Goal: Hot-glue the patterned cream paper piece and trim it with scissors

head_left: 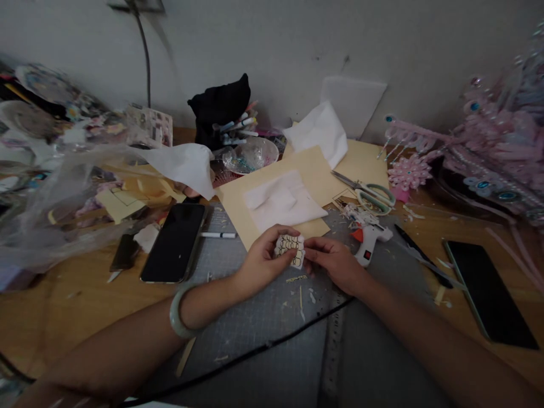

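Observation:
Between my hands is a small pale foam piece [290, 245] with a scalloped edge and dark curved outlines on it. My left hand [267, 258] grips it from the left, thumb across its face; a pale bangle circles that wrist. At its right edge, my right hand [334, 260] has its fingers pinched together, touching the piece. Whether those fingertips hold a separate bit is hidden. Just beyond my right hand lies a white glue gun [370, 239] with an orange part. Thin foam scraps [296, 279] are scattered on the cutting mat [255, 323] below.
Scissors [366, 190] rest on cream foam sheets [238, 195] behind my hands. Phones lie at left [174, 243] and right [488, 292]. A craft knife [420, 255], a steel ruler [334, 345] and a black cable [272, 343] are close by. Pink beaded ornaments [410, 170] crowd the right.

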Available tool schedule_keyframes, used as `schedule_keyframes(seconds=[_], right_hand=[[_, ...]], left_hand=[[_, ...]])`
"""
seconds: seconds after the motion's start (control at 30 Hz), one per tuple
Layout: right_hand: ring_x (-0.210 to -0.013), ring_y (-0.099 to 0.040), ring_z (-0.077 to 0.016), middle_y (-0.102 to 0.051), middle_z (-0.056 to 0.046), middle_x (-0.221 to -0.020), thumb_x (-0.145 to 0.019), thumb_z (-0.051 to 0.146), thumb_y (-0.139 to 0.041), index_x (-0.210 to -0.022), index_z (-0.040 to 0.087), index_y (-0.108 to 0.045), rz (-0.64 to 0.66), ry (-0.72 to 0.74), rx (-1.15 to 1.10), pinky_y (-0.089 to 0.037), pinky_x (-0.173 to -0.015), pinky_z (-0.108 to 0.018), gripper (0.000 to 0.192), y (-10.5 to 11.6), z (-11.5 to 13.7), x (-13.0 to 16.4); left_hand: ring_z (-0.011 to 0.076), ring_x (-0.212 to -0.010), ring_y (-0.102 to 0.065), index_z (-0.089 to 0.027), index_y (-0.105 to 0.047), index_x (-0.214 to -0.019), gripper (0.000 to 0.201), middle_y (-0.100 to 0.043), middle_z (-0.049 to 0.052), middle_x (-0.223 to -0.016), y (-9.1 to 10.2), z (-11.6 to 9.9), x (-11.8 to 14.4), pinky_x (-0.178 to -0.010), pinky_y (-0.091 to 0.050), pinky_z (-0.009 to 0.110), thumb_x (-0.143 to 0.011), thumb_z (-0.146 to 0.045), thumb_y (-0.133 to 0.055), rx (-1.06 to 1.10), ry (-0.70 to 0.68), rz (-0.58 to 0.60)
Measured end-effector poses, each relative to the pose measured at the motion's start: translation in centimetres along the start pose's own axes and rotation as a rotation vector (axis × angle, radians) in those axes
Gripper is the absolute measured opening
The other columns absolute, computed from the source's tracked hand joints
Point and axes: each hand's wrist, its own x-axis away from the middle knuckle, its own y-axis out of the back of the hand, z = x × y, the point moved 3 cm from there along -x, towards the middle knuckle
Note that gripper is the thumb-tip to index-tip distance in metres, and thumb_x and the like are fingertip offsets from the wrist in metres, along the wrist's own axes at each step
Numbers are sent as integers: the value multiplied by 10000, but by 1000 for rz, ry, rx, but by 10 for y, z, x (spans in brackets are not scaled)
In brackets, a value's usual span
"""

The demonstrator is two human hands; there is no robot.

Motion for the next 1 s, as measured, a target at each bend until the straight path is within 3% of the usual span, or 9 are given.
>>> schedule_keyframes(seconds=[0.37,0.63,0.77,1.0], right_hand=[[-457,-520,-77,-571,43,-542,-656,295,-667,-730,159,-614,38,6,-40,-405,-428,-198,163,-1,0,1],[-451,-515,-84,-562,37,-549,-675,343,-637,-759,158,-593,18,48,72,-418,-432,-211,207,-1,3,3],[-467,-523,-92,-552,34,-554,-739,316,-568,-785,169,-591,4,179,304,-427,-476,-223,156,2,7,4],[-587,-556,-113,-602,-11,-672,-815,225,-485,-841,180,-609,-16,541,859,-421,-585,-239,135,3,18,12]], left_hand=[[107,-693,-517,-169,-507,-921,241,-557,-7,-772,-1,-2,0,-640,-410,233,-699,-210,-593,-11,-7,-5],[104,-702,-514,-166,-509,-919,242,-557,-1,-785,0,-1,0,-655,-414,234,-694,-199,-591,-10,5,-7],[106,-677,-508,-164,-516,-904,254,-556,1,-773,-1,-1,-1,-627,-409,234,-672,-212,-605,30,53,1],[103,-666,-498,-167,-528,-908,283,-551,-4,-764,-1,-2,-2,-618,-397,229,-648,-220,-627,85,99,6]])
